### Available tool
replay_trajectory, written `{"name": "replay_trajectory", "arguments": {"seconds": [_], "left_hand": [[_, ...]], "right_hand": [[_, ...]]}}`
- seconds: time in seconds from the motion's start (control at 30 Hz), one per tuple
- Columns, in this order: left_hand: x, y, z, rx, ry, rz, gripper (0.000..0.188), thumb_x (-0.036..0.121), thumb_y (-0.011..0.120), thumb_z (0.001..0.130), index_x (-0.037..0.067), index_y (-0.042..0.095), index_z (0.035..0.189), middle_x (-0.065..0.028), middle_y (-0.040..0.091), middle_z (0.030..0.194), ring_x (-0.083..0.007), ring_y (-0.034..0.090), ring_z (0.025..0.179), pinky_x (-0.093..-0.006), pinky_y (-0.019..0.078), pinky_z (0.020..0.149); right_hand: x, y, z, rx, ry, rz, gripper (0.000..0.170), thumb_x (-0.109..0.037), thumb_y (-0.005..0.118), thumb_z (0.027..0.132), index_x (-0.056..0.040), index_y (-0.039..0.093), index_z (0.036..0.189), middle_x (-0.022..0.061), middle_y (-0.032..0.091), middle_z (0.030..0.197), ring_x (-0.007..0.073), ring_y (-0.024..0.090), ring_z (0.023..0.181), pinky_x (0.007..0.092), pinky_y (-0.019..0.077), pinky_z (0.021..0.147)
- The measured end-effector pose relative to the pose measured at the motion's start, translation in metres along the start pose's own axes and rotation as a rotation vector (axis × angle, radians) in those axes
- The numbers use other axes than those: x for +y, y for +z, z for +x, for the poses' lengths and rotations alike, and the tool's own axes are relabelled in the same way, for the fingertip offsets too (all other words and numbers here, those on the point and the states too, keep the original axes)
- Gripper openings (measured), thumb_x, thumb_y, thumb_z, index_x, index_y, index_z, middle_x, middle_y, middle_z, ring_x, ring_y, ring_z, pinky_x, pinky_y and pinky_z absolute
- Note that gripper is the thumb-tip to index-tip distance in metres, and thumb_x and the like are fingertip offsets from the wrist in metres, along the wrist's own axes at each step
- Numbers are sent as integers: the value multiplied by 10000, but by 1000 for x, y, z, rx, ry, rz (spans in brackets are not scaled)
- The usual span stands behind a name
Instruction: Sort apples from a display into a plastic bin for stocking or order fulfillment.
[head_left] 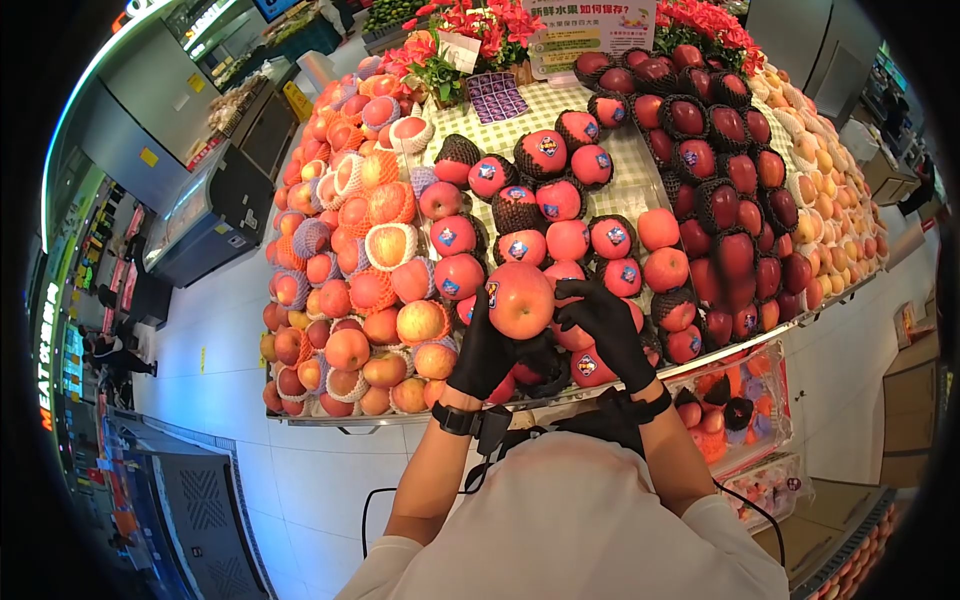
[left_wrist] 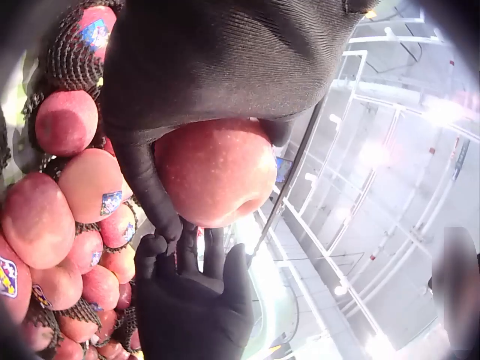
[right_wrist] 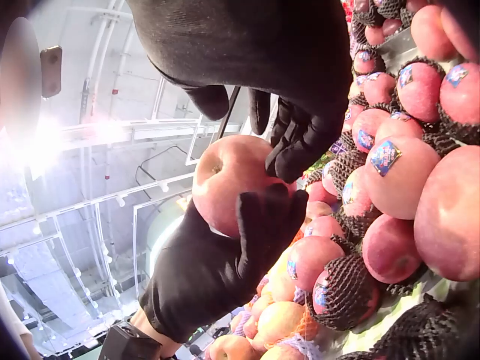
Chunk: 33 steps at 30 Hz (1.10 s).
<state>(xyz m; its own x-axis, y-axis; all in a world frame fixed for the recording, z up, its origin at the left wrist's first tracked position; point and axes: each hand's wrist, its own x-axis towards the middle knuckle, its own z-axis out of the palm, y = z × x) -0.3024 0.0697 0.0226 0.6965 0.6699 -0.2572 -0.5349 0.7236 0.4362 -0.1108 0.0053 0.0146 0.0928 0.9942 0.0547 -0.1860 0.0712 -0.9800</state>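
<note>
A large red apple (head_left: 522, 303) with a small sticker on its side is held in my black-gloved left hand (head_left: 484, 352), above the front of the fruit display. The left wrist view shows the left fingers curved around the apple (left_wrist: 217, 171). My right hand (head_left: 603, 328), also gloved in black, is just to the right of the fruit with its fingers loosely bent. Seen from the right wrist, the right fingertips (right_wrist: 289, 161) come right up to the side of the apple (right_wrist: 232, 180), whose stem hollow faces the ceiling side.
Stickered apples (head_left: 560, 240), some in black foam nets, spread over a checked cloth (head_left: 555, 100). Apples in coloured nets (head_left: 385, 245) pile up at left, dark red ones (head_left: 735, 250) and paler fruit (head_left: 825, 200) at right. Red flowers (head_left: 480, 35) and a sign (head_left: 590, 35) stand behind.
</note>
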Motion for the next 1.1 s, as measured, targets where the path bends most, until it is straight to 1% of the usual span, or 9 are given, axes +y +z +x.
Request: {"name": "replay_trajectory", "arguments": {"seconds": [0.03,0.17,0.27,0.43,0.63,0.73,0.87,0.97,1.1], "left_hand": [[1,0,-1,-9,-44,-65,648,546,391,953,59,347,1379,-181,443,1347,-313,495,1204,-470,440,991],[-1,-10,-1,49,163,365,627,407,555,912,39,352,1378,-167,465,1326,-286,508,1191,-435,444,993],[4,1,-8,74,291,671,676,263,689,828,32,359,1371,-152,490,1297,-257,522,1176,-398,459,982],[2,10,-8,75,560,1182,849,163,838,654,17,377,1352,-150,516,1266,-238,529,1168,-376,466,974],[-2,7,-10,-59,657,1151,833,150,860,626,38,410,1319,-140,495,1273,-243,496,1190,-370,430,989],[6,12,-18,-98,679,1342,818,149,862,614,32,432,1301,-150,504,1254,-278,504,1173,-392,409,993],[3,3,-18,-137,633,1369,825,152,860,611,26,433,1305,-161,494,1265,-299,489,1182,-402,394,1002],[-1,-7,-16,-173,593,1408,858,152,860,617,27,407,1335,-154,473,1301,-280,472,1214,-398,390,1017],[1,-1,-15,-343,514,1297,819,124,848,636,25,410,1321,-142,481,1273,-258,481,1193,-385,423,975]], "right_hand": [[2,1,1,10,-5,-13,306,-51,600,860,-9,583,1163,84,617,1091,145,591,974,283,500,806],[9,5,2,-32,-75,-79,368,-17,533,890,7,489,1254,110,581,1144,137,613,905,279,512,785],[4,11,-3,-35,68,-28,451,-32,544,887,-10,431,1324,111,535,1224,134,581,986,285,508,815],[-4,20,-5,-27,42,-119,605,-152,667,859,-57,380,1383,127,514,1266,195,553,1098,322,507,861],[-27,37,-18,-43,-19,-168,754,-101,717,809,-61,287,1427,140,442,1340,228,495,1197,349,483,939],[-22,45,-24,-7,-126,-315,820,-93,760,767,-39,271,1423,145,435,1341,232,481,1212,353,457,977],[-4,49,-27,28,-173,-347,873,-98,809,715,-16,282,1405,146,438,1328,219,471,1215,347,428,1004],[-35,68,-31,133,-48,-471,837,-146,819,687,-26,354,1373,139,427,1363,237,409,1285,383,341,1081],[-6,60,-41,213,-149,-507,872,-172,828,675,-17,335,1377,148,435,1331,251,434,1252,377,379,1043]]}}
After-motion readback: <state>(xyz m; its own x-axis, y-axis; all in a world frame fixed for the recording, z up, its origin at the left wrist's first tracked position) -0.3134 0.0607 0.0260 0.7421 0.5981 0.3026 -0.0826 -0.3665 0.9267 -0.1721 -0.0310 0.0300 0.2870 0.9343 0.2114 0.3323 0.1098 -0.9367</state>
